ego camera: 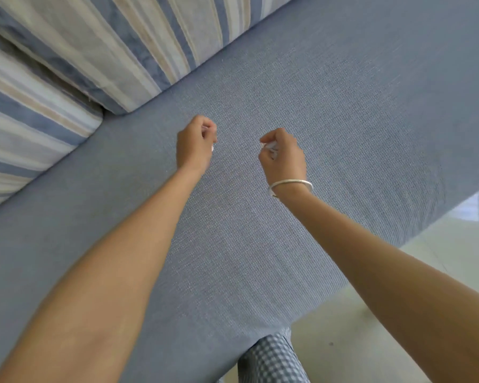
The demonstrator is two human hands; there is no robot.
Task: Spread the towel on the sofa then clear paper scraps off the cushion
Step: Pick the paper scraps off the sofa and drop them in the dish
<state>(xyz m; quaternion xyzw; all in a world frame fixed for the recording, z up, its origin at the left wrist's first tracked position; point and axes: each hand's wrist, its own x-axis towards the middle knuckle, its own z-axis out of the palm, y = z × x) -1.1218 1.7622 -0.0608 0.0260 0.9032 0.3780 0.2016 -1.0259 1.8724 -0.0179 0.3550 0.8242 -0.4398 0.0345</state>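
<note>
A grey-blue woven cover, the towel [315,111], lies flat over the sofa seat and fills most of the view. My left hand [195,146] hovers above its middle with fingers curled around small white paper scraps [212,147], which barely show. About a hand's width to the right, my right hand [284,156] pinches more white paper scraps [270,147] between thumb and fingers. A silver bangle sits on the right wrist. No loose scraps show on the fabric.
Striped blue, white and beige back cushions [100,51] line the upper left. The seat's front edge runs diagonally at lower right, with pale floor tiles [371,327] beyond it. A checked trouser leg [271,360] shows at the bottom.
</note>
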